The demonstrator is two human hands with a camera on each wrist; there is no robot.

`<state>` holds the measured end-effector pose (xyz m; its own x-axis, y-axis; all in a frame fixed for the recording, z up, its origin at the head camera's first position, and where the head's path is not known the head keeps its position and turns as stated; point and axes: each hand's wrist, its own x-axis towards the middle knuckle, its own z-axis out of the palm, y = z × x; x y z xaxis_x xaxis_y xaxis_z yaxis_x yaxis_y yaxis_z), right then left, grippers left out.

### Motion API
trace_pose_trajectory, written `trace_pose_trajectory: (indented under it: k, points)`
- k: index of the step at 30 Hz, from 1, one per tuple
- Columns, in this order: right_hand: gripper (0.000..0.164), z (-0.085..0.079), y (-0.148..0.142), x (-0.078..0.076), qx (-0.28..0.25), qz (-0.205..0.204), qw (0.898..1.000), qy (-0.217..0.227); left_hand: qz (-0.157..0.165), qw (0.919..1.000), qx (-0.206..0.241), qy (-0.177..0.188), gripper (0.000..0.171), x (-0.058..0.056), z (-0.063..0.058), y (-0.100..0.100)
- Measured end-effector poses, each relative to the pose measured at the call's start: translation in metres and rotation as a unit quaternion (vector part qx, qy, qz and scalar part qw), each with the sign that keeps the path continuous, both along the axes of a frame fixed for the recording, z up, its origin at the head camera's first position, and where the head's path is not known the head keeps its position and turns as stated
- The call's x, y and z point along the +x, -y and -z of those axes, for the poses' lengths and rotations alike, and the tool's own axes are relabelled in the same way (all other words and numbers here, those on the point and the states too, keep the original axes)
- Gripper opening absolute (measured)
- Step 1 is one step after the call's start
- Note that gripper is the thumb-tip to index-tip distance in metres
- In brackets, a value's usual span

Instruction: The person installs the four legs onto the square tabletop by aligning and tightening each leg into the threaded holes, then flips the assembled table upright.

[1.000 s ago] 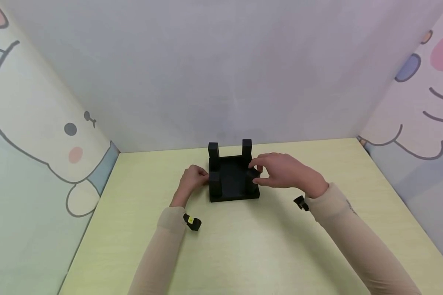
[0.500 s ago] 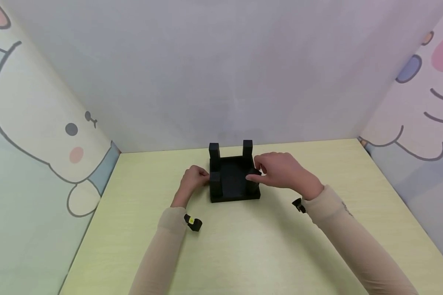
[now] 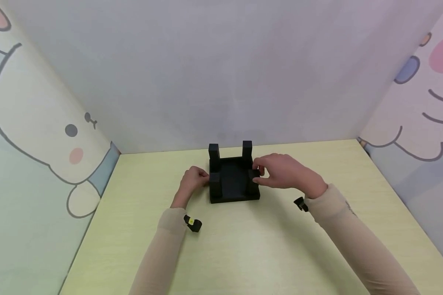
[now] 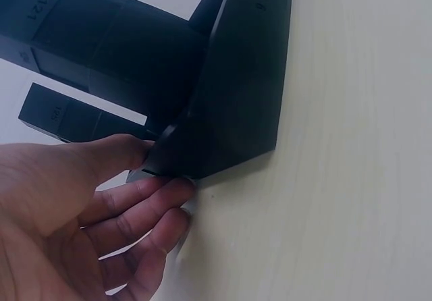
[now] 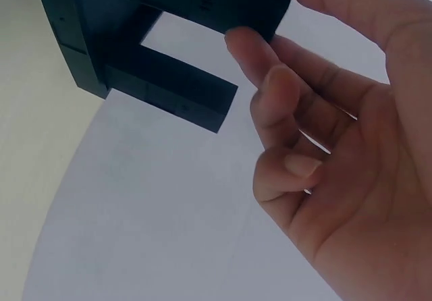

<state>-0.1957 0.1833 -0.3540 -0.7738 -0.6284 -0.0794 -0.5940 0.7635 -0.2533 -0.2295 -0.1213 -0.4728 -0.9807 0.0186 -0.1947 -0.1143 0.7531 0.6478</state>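
A black square piece with raised edges [image 3: 234, 178] lies on the table with its four-sided posts pointing up, like a small stool turned over. My left hand [image 3: 192, 180] pinches its left side; in the left wrist view the thumb and fingertips meet at a corner of the black base [image 4: 236, 92]. My right hand [image 3: 284, 172] grips the top of the near right post [image 3: 253, 186] between thumb and fingers. In the right wrist view this post [image 5: 229, 4] bears small raised digits, while the other fingers curl loosely below it. The post's foot is partly shaded.
Pale wood-patterned table [image 3: 225, 254] stretches around the piece. A plain light wall [image 3: 229, 73] rises close behind it, and walls with cartoon drawings stand at both sides. Small black wrist cameras [image 3: 193, 223] hang at the cuffs.
My right thumb and fingers have shifted on the near right post, going left and then back right. Its top, turned askew before, now looks squarer. My left hand has stayed put.
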Motion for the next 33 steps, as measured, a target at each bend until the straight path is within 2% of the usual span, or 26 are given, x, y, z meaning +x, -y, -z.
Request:
trace_pose_trajectory:
  k: [9, 19, 33]
  points:
    - [0.028, 0.007, 0.002, -0.002, -0.005, 0.016, 1.000, -0.020, -0.003, 1.0000, -0.004, 0.002, 0.016, -0.001, 0.001, -0.002]
    - [0.033, 0.012, 0.003, -0.004, -0.003, 0.016, 0.999, -0.038, -0.004, 0.9999, -0.013, 0.003, 0.015, 0.001, -0.003, -0.002]
    - [0.032, 0.014, -0.001, -0.002, -0.035, 0.022, 0.999, -0.025, -0.005, 0.9999, -0.012, 0.001, 0.017, 0.001, -0.002, -0.003]
